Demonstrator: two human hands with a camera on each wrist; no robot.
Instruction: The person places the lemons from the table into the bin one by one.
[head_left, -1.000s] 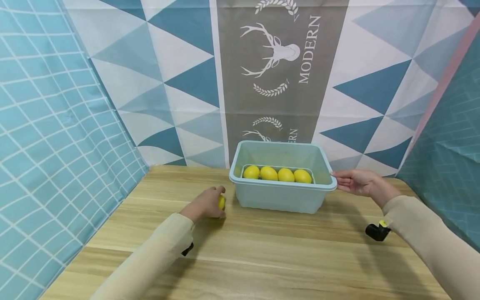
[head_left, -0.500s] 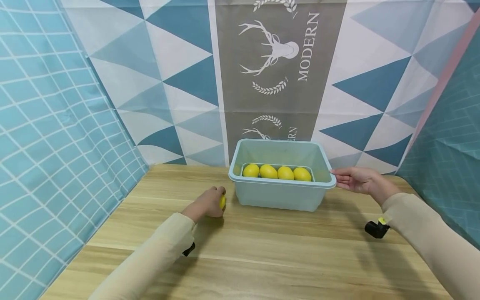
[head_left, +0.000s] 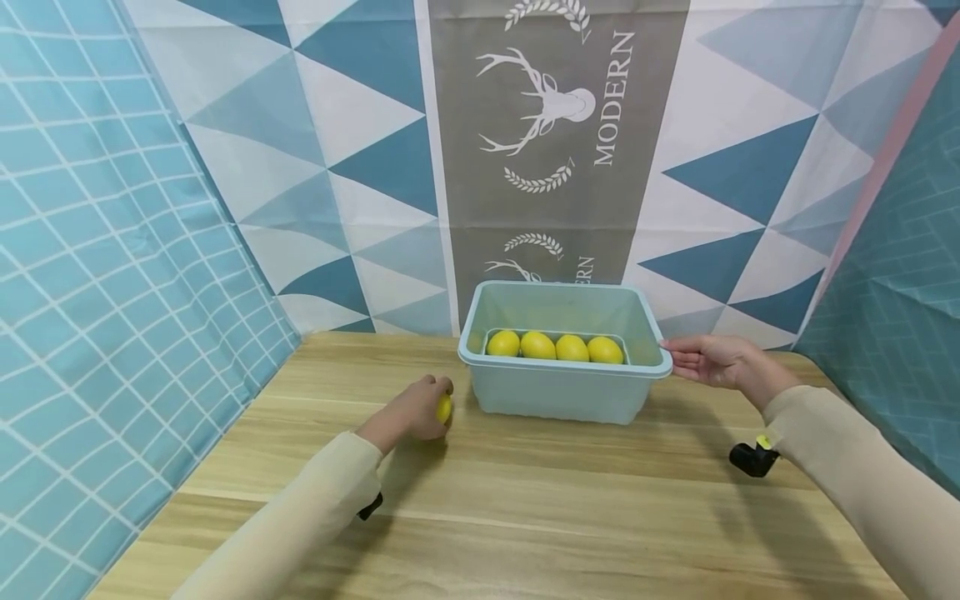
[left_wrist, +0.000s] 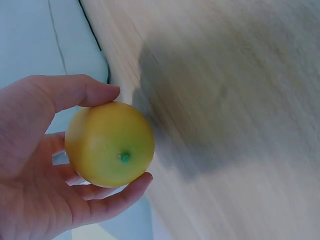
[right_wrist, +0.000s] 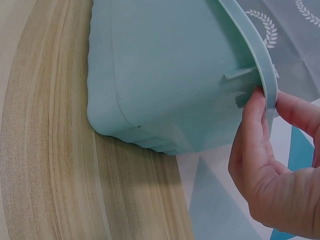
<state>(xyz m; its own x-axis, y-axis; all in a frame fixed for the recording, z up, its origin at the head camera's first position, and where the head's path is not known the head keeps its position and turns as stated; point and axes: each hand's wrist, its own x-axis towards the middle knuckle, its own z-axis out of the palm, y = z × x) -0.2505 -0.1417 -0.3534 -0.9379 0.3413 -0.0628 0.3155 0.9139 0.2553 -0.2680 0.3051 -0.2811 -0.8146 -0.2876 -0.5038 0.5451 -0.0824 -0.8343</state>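
Note:
A pale blue-green plastic bin [head_left: 562,396] stands on the wooden table against the back cloth. Several yellow lemons [head_left: 537,345] lie in a row on its floor. To the left of the bin, my left hand [head_left: 416,408] grips another lemon [left_wrist: 111,145] between thumb and fingers. The left wrist view shows this lemon's green stem nub, with its shadow on the table. At the bin's right end, my right hand [head_left: 712,360] pinches the rim [right_wrist: 267,75] between thumb and fingers. The right wrist view shows the bin's outer wall and base.
The wooden table [head_left: 525,517] stretches in front of the bin. Patterned cloth [head_left: 375,183] hangs behind, a blue checked cloth [head_left: 97,275] on the left and a teal cloth [head_left: 892,292] on the right. A black device [head_left: 753,458] sits under the right sleeve.
Both hands keep their holds and stay almost in place. The view shifts slightly, and the left forearm sits a little lower and further left. The bin and its lemons stay put.

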